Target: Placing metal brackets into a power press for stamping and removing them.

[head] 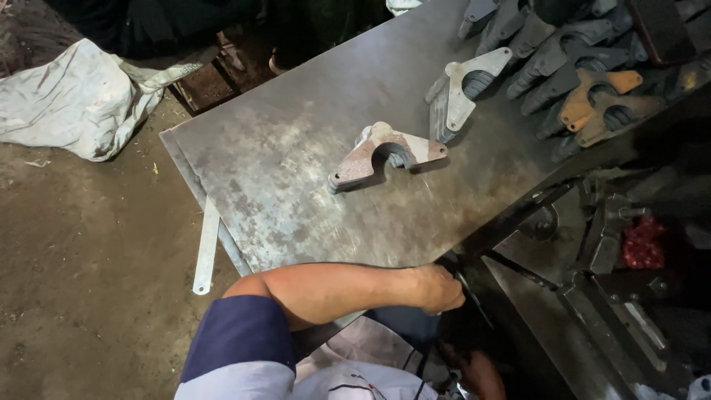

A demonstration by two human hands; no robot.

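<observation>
Dim workshop light is falling on a worn steel table (pixel 296 148). Nearest, the left hand (pixel 437 289) is curling closed at the table's near edge, its grip unclear; the right hand (pixel 481 374) is sitting low in shadow, its state impossible to tell. Farther on, a triangular metal bracket (pixel 385 154) is lying flat, with a pile of brackets (pixel 578 67) and a white sack (pixel 74 96) on the floor beyond.

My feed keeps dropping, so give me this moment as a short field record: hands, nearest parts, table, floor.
left hand: reaching across the near edge of the metal table, at a dark rod below the edge; grip unclear
right hand: low in shadow, mostly hidden
nearest part: triangular bracket with a half-round notch, lying alone mid-table
other parts: pale bracket leaning on a stack; pile of dark and rusty brackets at the far right
floor: white sack; flat metal strip by the table edge
</observation>
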